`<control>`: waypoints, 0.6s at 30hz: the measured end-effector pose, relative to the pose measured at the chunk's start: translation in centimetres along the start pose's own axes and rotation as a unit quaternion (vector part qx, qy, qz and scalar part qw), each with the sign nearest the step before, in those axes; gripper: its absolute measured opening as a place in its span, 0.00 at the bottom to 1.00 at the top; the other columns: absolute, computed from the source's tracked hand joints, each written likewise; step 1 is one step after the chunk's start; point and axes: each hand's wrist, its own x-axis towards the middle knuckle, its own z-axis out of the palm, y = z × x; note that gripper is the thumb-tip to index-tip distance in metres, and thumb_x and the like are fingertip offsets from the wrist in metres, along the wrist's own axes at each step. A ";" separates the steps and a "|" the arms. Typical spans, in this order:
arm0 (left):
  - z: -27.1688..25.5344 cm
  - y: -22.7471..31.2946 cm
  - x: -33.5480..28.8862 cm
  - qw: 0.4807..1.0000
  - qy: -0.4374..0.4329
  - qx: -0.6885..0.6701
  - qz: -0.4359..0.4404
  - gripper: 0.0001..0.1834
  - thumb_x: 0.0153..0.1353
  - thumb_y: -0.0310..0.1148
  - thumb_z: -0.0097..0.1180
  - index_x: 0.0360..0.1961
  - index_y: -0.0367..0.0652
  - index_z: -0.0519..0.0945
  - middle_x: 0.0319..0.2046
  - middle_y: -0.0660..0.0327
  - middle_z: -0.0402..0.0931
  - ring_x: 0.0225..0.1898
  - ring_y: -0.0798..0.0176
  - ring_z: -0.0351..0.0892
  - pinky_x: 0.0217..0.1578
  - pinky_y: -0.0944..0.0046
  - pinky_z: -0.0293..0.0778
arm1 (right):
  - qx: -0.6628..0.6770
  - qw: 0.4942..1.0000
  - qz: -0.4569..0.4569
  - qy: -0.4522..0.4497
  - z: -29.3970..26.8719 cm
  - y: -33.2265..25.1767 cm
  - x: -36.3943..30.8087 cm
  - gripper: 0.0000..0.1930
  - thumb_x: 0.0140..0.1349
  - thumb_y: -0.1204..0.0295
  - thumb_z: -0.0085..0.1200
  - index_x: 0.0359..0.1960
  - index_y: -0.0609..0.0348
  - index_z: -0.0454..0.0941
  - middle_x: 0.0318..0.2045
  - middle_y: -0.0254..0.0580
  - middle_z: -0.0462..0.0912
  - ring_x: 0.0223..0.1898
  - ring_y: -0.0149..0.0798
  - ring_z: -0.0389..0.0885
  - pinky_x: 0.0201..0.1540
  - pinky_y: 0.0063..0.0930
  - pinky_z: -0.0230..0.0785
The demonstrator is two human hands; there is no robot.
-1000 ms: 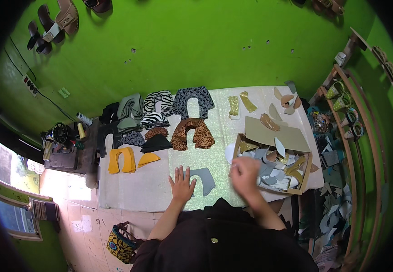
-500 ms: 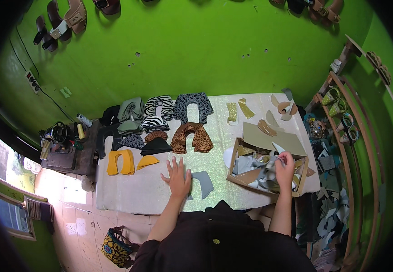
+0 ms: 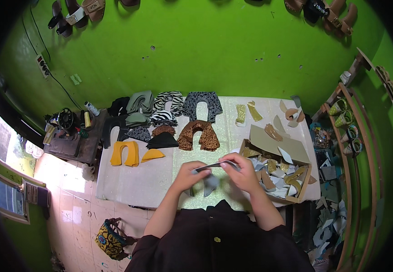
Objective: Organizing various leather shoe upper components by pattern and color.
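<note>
- Left hand [image 3: 192, 176]: thumb and fingers closed on the left end of a grey strip [image 3: 212, 165].
- Right hand [image 3: 242, 173]: thumb and fingertips pinched on the strip's right part.
- Grey strip: bowed, held up between both hands, over the worktop [image 3: 155, 179] near the middle of its near edge.
- Grey piece [image 3: 210, 185]: on the worktop below the strip, close to the near edge; partly hidden by the hands, full outline cannot be told.
- Box [image 3: 306, 185]: at the worktop's near right corner, just right of the right hand; filled with scraps [image 3: 269, 179] in white, grey, tan and gold.
- Flap [image 3: 291, 147]: brown card, at the far side of the box; a tan scrap [image 3: 273, 132] on it.
- Gold pieces [image 3: 241, 113]: two, well beyond the box, toward the far edge.
- Leopard stack [image 3: 199, 135]: arch-shaped, about mid-worktop, beyond the hands.
- Black stack [image 3: 163, 141]: half-moons, just left of the leopard arches.
- Yellow arches [image 3: 135, 156]: toward the left edge; a yellow half-moon [image 3: 153, 155] just to their right.
- Far edge, left half: green-grey stack [image 3: 137, 103], zebra arches [image 3: 167, 97], dark patterned arches [image 3: 202, 102], side by side in that order.
- Sewing machine [image 3: 65, 119]: on its own dark table, beyond the worktop's left edge.
- Bag [image 3: 110, 240]: yellow and dark patterned, on the floor off the near left corner.
- Sandals [image 3: 93, 8]: hung on the green wall beyond the far edge.
</note>
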 end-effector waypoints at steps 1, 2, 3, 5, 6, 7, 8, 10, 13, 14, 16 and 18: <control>-0.4 -1.3 -0.8 0.994 0.055 -0.093 -0.033 0.14 0.53 0.35 0.62 0.36 0.37 0.79 0.33 0.58 0.79 0.35 0.67 0.76 0.40 0.67 0.69 | 0.011 1.000 -0.019 -0.005 0.9 1.1 0.3 0.08 0.59 0.73 0.54 0.39 0.63 0.76 0.32 0.37 0.79 0.35 0.27 0.76 0.41 0.21 0.67; -0.6 -2.4 -1.7 0.974 0.110 -0.185 -0.066 0.09 0.56 0.33 0.60 0.30 0.36 0.81 0.26 0.63 0.80 0.28 0.72 0.76 0.33 0.72 0.71 | -0.019 0.999 -0.039 0.007 1.9 2.4 0.5 0.09 0.59 0.73 0.55 0.39 0.63 0.75 0.29 0.35 0.79 0.32 0.26 0.75 0.36 0.21 0.67; -0.8 -2.9 -2.3 0.974 0.112 -0.184 -0.068 0.09 0.56 0.33 0.60 0.30 0.36 0.81 0.26 0.63 0.80 0.28 0.72 0.76 0.33 0.72 0.71 | -0.017 0.999 -0.039 0.005 2.6 4.6 0.6 0.09 0.59 0.73 0.55 0.39 0.63 0.75 0.29 0.35 0.79 0.32 0.26 0.75 0.36 0.21 0.67; -1.1 -3.9 -3.0 0.954 0.175 -0.132 -0.206 0.10 0.56 0.33 0.60 0.32 0.36 0.81 0.26 0.64 0.80 0.27 0.73 0.75 0.31 0.73 0.70 | -0.024 0.997 0.066 0.015 3.7 9.1 0.5 0.09 0.58 0.73 0.56 0.38 0.64 0.75 0.24 0.33 0.78 0.26 0.26 0.75 0.29 0.24 0.66; -1.1 -5.4 -3.5 0.958 0.179 -0.077 -0.211 0.12 0.56 0.36 0.59 0.33 0.36 0.81 0.26 0.60 0.81 0.26 0.70 0.77 0.30 0.70 0.71 | -0.038 0.989 0.143 0.005 4.2 10.0 0.5 0.09 0.58 0.73 0.56 0.37 0.62 0.74 0.20 0.30 0.77 0.21 0.22 0.71 0.24 0.21 0.62; -0.7 -7.3 -3.8 0.957 0.184 -0.075 -0.211 0.12 0.56 0.36 0.59 0.33 0.36 0.81 0.26 0.60 0.81 0.26 0.70 0.77 0.30 0.70 0.71 | -0.036 0.989 0.140 0.001 4.8 11.4 0.4 0.09 0.58 0.73 0.56 0.37 0.62 0.74 0.20 0.30 0.77 0.21 0.22 0.71 0.24 0.21 0.62; -0.2 -9.3 -4.0 0.955 0.218 -0.002 -0.201 0.14 0.55 0.39 0.60 0.33 0.37 0.81 0.27 0.57 0.81 0.27 0.66 0.79 0.30 0.68 0.72 | -0.079 0.986 0.145 0.019 5.5 13.1 0.2 0.09 0.57 0.71 0.57 0.37 0.60 0.74 0.18 0.31 0.76 0.19 0.23 0.70 0.21 0.22 0.60; 0.6 -10.3 -4.1 0.937 0.264 0.124 -0.193 0.19 0.54 0.45 0.59 0.36 0.39 0.80 0.30 0.49 0.80 0.31 0.52 0.81 0.33 0.60 0.73 | -0.167 0.973 0.152 0.044 6.2 14.9 -0.1 0.11 0.54 0.66 0.59 0.37 0.53 0.74 0.14 0.33 0.73 0.16 0.28 0.69 0.25 0.26 0.61; 1.8 -10.1 -3.8 0.910 0.278 0.205 -0.228 0.19 0.55 0.44 0.58 0.41 0.40 0.78 0.31 0.48 0.80 0.33 0.47 0.80 0.34 0.57 0.74 | -0.293 0.946 0.119 0.064 6.7 17.6 -0.4 0.12 0.54 0.63 0.59 0.38 0.51 0.74 0.14 0.32 0.72 0.18 0.33 0.72 0.35 0.30 0.60; 2.0 -10.8 -3.9 0.912 0.278 0.211 -0.214 0.21 0.55 0.44 0.58 0.44 0.41 0.76 0.32 0.48 0.80 0.34 0.46 0.80 0.34 0.55 0.74 | -0.293 0.946 0.119 0.065 6.7 18.3 -0.6 0.12 0.54 0.63 0.59 0.38 0.51 0.74 0.14 0.32 0.72 0.18 0.33 0.72 0.35 0.30 0.60; 2.3 -11.8 -4.3 0.916 0.292 0.192 -0.199 0.21 0.55 0.45 0.58 0.43 0.41 0.76 0.31 0.48 0.80 0.33 0.46 0.80 0.34 0.55 0.74 | -0.265 0.950 0.162 0.033 6.8 18.8 -0.8 0.13 0.54 0.63 0.58 0.38 0.50 0.74 0.14 0.31 0.72 0.20 0.36 0.73 0.41 0.31 0.56; 2.3 -11.9 -4.3 0.919 0.304 0.172 -0.184 0.21 0.55 0.45 0.57 0.43 0.41 0.76 0.29 0.48 0.80 0.32 0.46 0.80 0.33 0.54 0.74 | -0.263 0.950 0.165 0.021 6.7 18.9 -1.0 0.13 0.54 0.63 0.58 0.39 0.50 0.74 0.16 0.31 0.74 0.22 0.36 0.74 0.41 0.32 0.57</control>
